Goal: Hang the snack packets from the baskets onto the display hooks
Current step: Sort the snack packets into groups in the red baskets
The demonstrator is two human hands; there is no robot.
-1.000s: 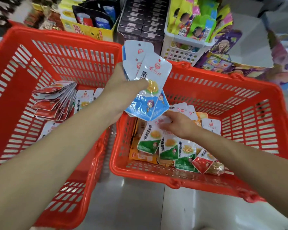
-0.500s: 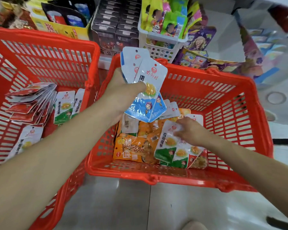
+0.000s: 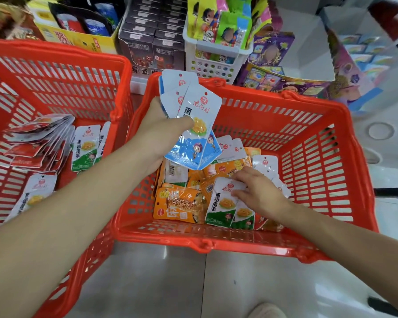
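Your left grip (image 3: 161, 131) clamps a fan of blue packets (image 3: 193, 134) over the right basket (image 3: 216, 245). Below it, your right grip (image 3: 257, 191) rests its fingers on a green packet (image 3: 221, 210), pinch unclear. Orange packets (image 3: 179, 203) crowd its left.

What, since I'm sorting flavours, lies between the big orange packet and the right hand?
Head view: a green-and-white packet lies between the orange packet and the right hand, which pinches it.

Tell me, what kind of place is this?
Probably a small grocery shop: red shopping baskets full of snack packets, stacked dark cartons, and a white bin of sweets behind.
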